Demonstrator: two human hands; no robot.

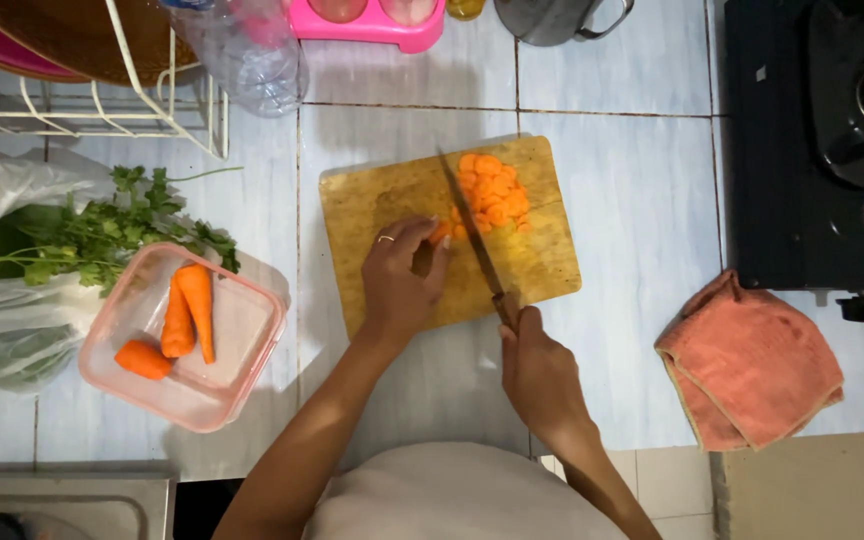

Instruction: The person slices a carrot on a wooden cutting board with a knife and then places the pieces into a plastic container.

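Note:
A wooden cutting board (542, 265) lies on the tiled counter. My left hand (399, 278), with a ring on one finger, presses a short carrot piece (440, 233) onto the board. My right hand (537, 372) grips the handle of a knife (469, 226), whose blade runs up across the board right beside the carrot piece. A pile of carrot slices (493, 190) sits on the far side of the blade, near the board's upper right.
A pink plastic container (242, 340) with three carrots (180, 322) sits at left beside leafy herbs (102, 235) and plastic bags (2, 330). A white wire rack (102, 110) stands upper left. A black gas stove (817, 140) and an orange cloth (747, 365) are at right.

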